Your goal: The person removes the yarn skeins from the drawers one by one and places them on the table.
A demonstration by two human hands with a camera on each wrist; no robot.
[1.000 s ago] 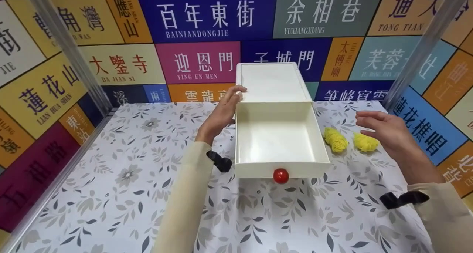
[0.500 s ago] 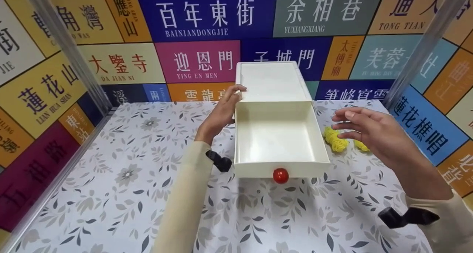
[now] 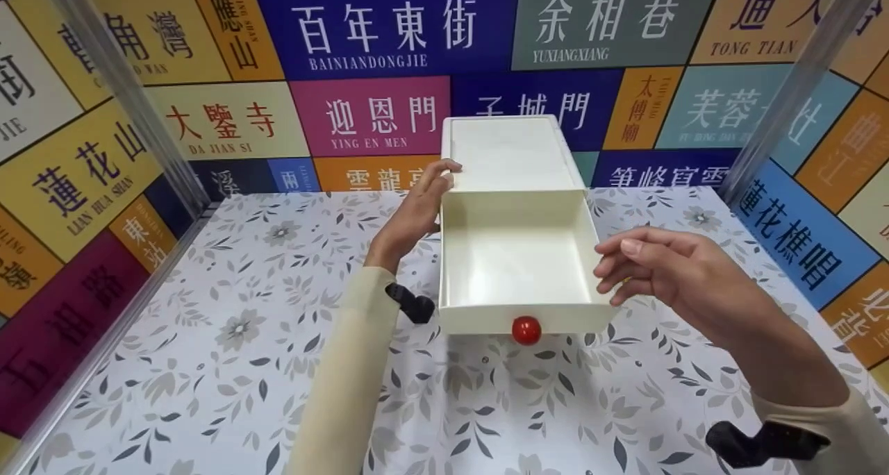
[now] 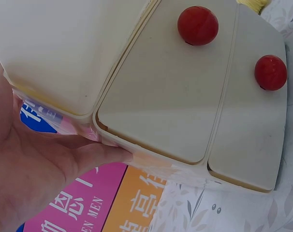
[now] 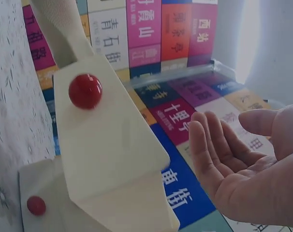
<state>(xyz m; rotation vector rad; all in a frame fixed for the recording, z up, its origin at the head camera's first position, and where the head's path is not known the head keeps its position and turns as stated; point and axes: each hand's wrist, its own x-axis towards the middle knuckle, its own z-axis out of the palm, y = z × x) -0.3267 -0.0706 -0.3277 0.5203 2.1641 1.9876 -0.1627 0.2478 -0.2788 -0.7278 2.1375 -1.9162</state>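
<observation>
A white drawer cabinet (image 3: 514,148) stands at the back of the table with its top drawer (image 3: 521,315) pulled out, bare inside. A round red knob (image 3: 526,330) sits on that drawer's front. My left hand (image 3: 411,214) holds the cabinet's left side, fingertips over the top edge. Below the drawer, the left wrist view shows two closed drawer fronts with red knobs (image 4: 198,25). Just right of the pulled-out drawer hovers my right hand (image 3: 677,270), fingers loosely bent, holding nothing. Yellow yarn (image 4: 255,5) peeks out in the left wrist view; in the head view the hand mostly hides it.
A white tablecloth (image 3: 243,392) with grey leaf print covers the table. Panels with large printed characters (image 3: 389,27) stand behind and along both sides. Clear corner posts (image 3: 132,93) rise at the back left and back right.
My right hand has moved left and toward me, from above the yellow yarn bundles to beside the pulled-out drawer, now covering them. My left hand and the cabinet have stayed put.
</observation>
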